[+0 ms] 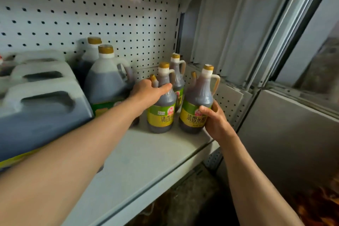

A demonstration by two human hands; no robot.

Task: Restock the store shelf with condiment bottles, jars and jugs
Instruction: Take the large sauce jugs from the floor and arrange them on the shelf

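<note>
Nearest, the pale shelf board runs from lower left to the right edge, and 2 bare forearms reach over it. At the left edge lie big rectangular jugs of dark liquid, their moulded handle recesses facing up and their long axes running back toward the pegboard. The right hand grips the right bottle low on its yellow-green label, thumb across the front and fingers curled round the right side; this bottle stands upright on the shelf near the front right corner, its long axis vertical with a slight lean, gold cap up, its loop handle pointing right. Just beside it to the left stands the middle bottle, also upright with its cap up and its handle toward the right; the left hand clasps its shoulder, thumb stretched across the front and fingers wrapped behind, out of sight. The 2 bottles stand close but apart. Behind them a third bottle of the same kind stands upright. Further left, 2 round handled jugs with gold caps stand one behind the other. Farthest back is the white pegboard.
</note>
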